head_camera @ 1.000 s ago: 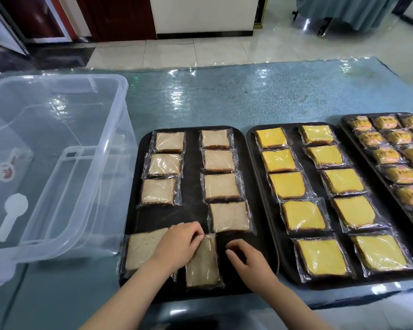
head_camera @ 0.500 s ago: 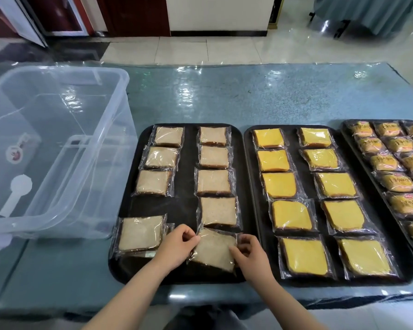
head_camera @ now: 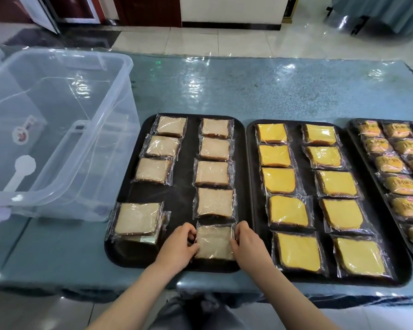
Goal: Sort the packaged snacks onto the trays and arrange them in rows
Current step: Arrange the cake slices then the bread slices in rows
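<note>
Hands flank one wrapped brown slice (head_camera: 214,242) at the near end of the left tray's (head_camera: 184,206) right column; the left hand (head_camera: 177,248) pinches its left wrapper edge with curled fingers, the right hand (head_camera: 247,244) pinches the right edge likewise; the slice lies flat, just below the fourth slice (head_camera: 214,202) in that column. Bare black tray shows between the columns and below the third slice (head_camera: 153,170) of the left column; a small stack of brown packets (head_camera: 137,221) sits at the near-left corner, overhanging the rim; the yellow-slice tray (head_camera: 298,144) lies just right; a clear bin (head_camera: 57,129) stands left.
</note>
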A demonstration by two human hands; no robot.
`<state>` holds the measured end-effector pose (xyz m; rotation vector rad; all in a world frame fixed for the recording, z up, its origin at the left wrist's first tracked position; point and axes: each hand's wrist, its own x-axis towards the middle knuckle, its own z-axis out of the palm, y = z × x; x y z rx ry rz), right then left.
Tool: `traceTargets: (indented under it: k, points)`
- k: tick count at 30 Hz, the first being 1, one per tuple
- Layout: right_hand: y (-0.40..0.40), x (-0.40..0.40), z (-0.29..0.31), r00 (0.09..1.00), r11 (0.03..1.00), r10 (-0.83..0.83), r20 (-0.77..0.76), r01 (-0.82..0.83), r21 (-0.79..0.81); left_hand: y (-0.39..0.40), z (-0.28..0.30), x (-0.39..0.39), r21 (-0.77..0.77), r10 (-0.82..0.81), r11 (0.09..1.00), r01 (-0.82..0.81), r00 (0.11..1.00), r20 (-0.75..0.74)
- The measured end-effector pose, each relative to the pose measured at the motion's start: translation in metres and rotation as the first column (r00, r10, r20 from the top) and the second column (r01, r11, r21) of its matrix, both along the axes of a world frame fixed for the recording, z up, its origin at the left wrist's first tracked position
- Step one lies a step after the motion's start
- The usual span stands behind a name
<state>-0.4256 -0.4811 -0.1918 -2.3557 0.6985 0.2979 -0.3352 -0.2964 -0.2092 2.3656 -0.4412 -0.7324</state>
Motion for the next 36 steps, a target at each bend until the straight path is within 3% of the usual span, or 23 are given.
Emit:
traceTargets:
  k: [6,12,17,23,28,32,36]
  points:
    - [-0.002,0.004,0.009,0.976,0.953,0.195,-0.1,-0.213,-0.217,0.005,0.017,0.011,0.079,-0.128,0.99,0.112,0.963,0.238]
    - [0.011,0.022,0.02,0.98,0.974,0.191,0.05,-0.183,-0.137,0.04,0.03,0.051,-0.015,-0.063,0.997,0.076,0.916,0.397]
    - [0.054,0.054,0.022,0.974,0.973,0.222,0.043,-0.225,0.057,0.083,0.025,0.086,0.147,-0.143,0.986,0.08,0.859,0.491]
    - [0.114,0.09,0.017,0.981,0.96,0.196,0.015,-0.195,0.201,0.118,0.013,0.113,0.242,-0.231,0.959,0.15,0.906,0.356]
    - [0.145,0.105,0.004,1.0,0.957,0.026,0.011,-0.028,0.289,0.127,0.016,0.123,0.305,-0.338,0.919,0.25,0.898,0.282]
    - [0.15,0.107,0.004,1.0,0.957,-0.006,-0.026,0.013,0.291,0.126,0.017,0.128,0.412,-0.441,0.849,0.331,0.874,0.207]
    - [0.151,0.103,0.004,0.994,0.969,0.037,-0.105,-0.009,0.249,0.125,0.022,0.134,0.426,-0.517,0.804,0.415,0.842,0.154]
